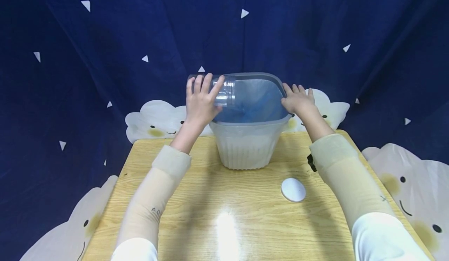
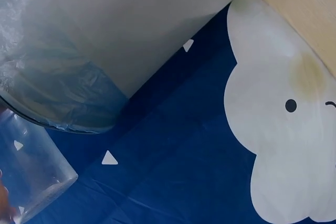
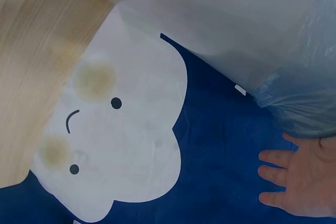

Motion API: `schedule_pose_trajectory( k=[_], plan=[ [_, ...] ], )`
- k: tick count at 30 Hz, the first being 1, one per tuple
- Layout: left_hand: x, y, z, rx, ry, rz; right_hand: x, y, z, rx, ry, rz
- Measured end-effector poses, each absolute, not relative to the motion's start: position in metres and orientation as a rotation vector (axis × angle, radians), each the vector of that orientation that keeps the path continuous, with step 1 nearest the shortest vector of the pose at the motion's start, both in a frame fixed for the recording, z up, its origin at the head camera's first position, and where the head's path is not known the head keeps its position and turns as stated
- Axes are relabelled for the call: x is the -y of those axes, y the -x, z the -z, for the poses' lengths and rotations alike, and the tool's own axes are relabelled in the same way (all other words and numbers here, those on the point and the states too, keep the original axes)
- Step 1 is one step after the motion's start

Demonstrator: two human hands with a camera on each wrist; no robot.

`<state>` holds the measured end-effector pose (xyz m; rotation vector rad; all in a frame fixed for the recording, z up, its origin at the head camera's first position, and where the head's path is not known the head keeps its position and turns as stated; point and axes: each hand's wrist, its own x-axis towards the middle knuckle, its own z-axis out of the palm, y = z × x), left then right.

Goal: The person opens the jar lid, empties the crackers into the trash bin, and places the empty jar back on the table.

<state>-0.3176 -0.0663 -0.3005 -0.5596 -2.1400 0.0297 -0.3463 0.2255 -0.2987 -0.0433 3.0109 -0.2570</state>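
Note:
A whitish trash can (image 1: pixel 247 148) stands on the table, lined with a blue plastic bag (image 1: pixel 259 101). My left hand (image 1: pixel 201 103) grips a clear plastic jar (image 1: pixel 224 93) lying sideways at the can's left rim, its right end over the opening. In the left wrist view, part of the jar (image 2: pixel 39 166) shows beside the bag-covered rim. My right hand (image 1: pixel 299 98) rests at the can's right rim, and the right wrist view shows its fingers (image 3: pixel 275 174) extended and spread. A round white lid (image 1: pixel 293 189) lies flat on the table, below the can and to the right.
The wooden table (image 1: pixel 259 229) has its back edge just behind the can. A small black object (image 1: pixel 311 162) is partly hidden by the right sleeve. Behind hangs a dark blue curtain (image 1: pixel 168 31) with white triangles and cloud faces.

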Motion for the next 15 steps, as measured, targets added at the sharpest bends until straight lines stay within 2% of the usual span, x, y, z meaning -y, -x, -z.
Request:
schedule_pose_trajectory(
  k=[15],
  plan=[
    [0.0745, 0.31, 0.3093, 2.002, 0.437, 0.192, -0.2256, 0.3458, 0.2985, -3.0, 0.049, 0.255]
  ],
)
